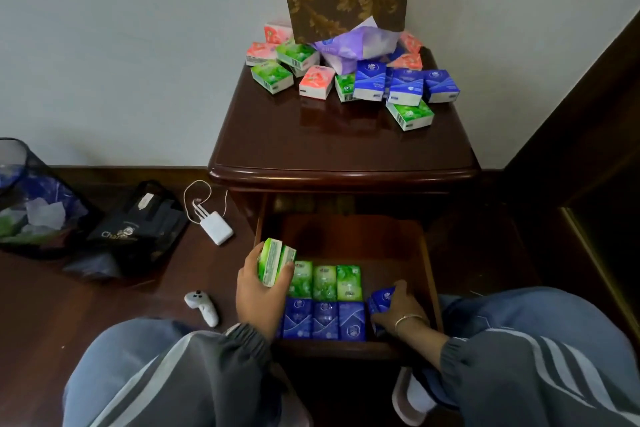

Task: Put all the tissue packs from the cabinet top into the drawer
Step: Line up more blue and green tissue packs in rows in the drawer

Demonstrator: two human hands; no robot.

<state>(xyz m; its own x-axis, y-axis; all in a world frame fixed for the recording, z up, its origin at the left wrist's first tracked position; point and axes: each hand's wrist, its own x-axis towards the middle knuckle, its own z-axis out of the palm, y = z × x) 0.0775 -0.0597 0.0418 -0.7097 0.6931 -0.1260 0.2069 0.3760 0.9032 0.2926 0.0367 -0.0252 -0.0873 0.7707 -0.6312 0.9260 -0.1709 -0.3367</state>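
Note:
The open drawer (398, 239) of the dark wooden cabinet (343, 149) holds a row of three green tissue packs (325, 282) and a row of blue packs (323, 321) in front of it. My left hand (259, 291) grips a green pack (273, 262) above the drawer's left edge. My right hand (398, 308) holds a blue pack (381, 298) at the right end of the blue row. Several pink, green and blue packs (405, 88) lie scattered on the cabinet top.
A brown tissue box (346, 0) and a torn purple wrapper (353, 48) sit at the back of the cabinet top. On the floor to the left lie a white charger (216, 227), a white controller (202, 307), a black bag (138, 222) and a mesh bin (20, 191).

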